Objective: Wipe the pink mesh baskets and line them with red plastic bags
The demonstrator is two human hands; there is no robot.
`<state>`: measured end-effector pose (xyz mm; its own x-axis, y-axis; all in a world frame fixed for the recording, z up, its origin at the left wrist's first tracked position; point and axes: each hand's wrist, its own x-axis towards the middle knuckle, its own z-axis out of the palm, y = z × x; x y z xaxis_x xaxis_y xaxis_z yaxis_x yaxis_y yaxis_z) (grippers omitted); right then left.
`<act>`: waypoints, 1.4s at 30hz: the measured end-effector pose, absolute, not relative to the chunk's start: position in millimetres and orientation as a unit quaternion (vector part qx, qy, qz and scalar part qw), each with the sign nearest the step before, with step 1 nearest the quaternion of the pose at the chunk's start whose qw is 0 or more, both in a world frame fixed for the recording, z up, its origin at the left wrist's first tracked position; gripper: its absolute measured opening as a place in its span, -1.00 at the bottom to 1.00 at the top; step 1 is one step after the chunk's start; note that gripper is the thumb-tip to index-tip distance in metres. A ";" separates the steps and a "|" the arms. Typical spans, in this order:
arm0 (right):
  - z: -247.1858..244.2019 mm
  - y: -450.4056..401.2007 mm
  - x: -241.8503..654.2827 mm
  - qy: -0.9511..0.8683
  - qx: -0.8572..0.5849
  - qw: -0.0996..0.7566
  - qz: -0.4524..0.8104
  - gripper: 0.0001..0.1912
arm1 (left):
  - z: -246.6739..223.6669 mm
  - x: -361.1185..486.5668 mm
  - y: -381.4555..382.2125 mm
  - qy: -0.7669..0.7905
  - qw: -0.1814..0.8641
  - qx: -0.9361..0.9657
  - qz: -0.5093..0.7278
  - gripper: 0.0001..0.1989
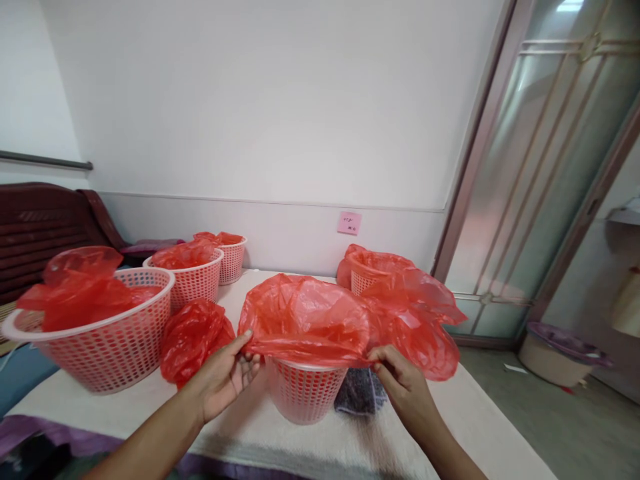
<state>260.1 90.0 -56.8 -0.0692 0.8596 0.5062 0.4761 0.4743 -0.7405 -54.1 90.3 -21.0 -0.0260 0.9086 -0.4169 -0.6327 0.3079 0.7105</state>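
A red plastic bag (305,313) lines a pink perforated basket (306,393) in front of me, its edge folded over the near rim. My left hand (225,380) pinches the bag's edge at the left side, thumb on top and the other fingers curled below. At the right side, my right hand (400,383) grips the stretched edge of the same bag between thumb and fingers. The basket stands upright on the table. A dark cloth (361,392) lies just right of the basket, partly behind it.
A large white-rimmed basket (105,353) with red plastic inside stands at left, beside a crumpled red bag (194,337). Two smaller baskets (197,283) (233,261) stand behind. Another bag-covered basket (365,280) is at back right. The white-covered table (280,447) meets the wall.
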 end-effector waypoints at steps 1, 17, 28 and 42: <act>-59.6 89.1 261.2 -0.703 -0.478 0.487 0.200 -0.80 | -22.0 -54.0 88.8 0.432 0.682 0.159 0.569 -0.81; -76.2 97.9 262.4 -0.726 -0.511 0.443 0.128 -0.82 | -78.0 -58.1 96.6 0.445 0.667 0.230 0.551 -0.83; -68.1 105.2 261.2 -0.525 -0.572 0.534 0.335 -0.64 | -55.1 -65.3 113.3 0.431 0.641 0.241 0.588 -0.83; -61.4 114.0 249.8 -0.441 -0.584 0.545 0.409 -0.76 | -49.7 -37.8 56.0 0.418 0.664 0.352 0.511 -0.80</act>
